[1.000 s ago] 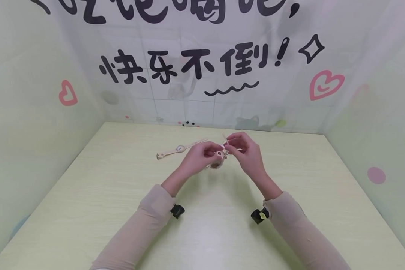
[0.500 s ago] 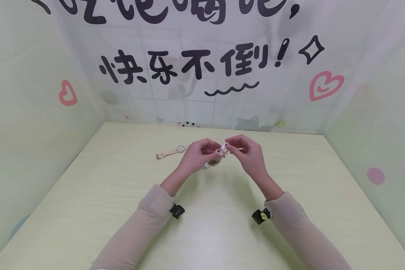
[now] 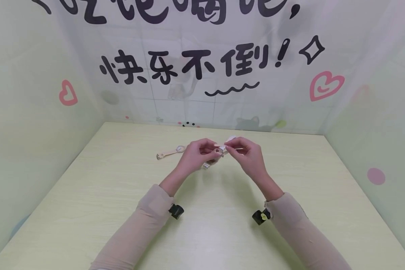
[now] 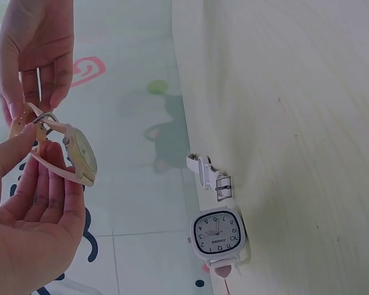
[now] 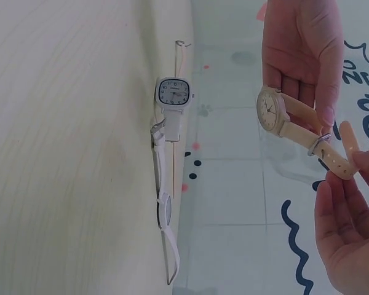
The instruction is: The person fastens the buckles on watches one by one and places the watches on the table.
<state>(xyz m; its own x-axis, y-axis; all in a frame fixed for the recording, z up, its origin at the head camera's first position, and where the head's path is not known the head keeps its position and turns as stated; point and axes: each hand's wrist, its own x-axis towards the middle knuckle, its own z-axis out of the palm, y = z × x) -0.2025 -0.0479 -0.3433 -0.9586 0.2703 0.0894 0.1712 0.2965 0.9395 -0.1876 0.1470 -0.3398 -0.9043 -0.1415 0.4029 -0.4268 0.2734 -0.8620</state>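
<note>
"Where's the cream watch (image 5: pixel 269 110)?"
"Hanging just below the left hand (image 3: pixel 199 153), which pinches its strap (image 5: pixel 297 133) near the buckle (image 5: pixel 320 145); the right hand (image 3: pixel 248 153) pinches the strap's end."
"And the square white watch (image 4: pixel 218 233)?"
"Lying on the surface (image 3: pixel 206 232), far side."

This appears to be a small booth arranged for filming tabletop handwork; what kind of room it stands in cannot be told. A pale wood-grain tabletop (image 3: pixel 206 236) fills much of the head view, and light, softly creased printed sheets (image 3: pixel 374 127) close it in at the back, left and right. The back sheet (image 3: pixel 199 110) carries large black Chinese characters (image 3: pixel 198 67), a pink smiling heart (image 3: pixel 323 89) and a grey cat-like shape (image 3: pixel 248 123). A small black camera (image 3: pixel 176 211) beside each sleeve (image 3: pixel 135 228) also suggests a recording set-up.
</note>
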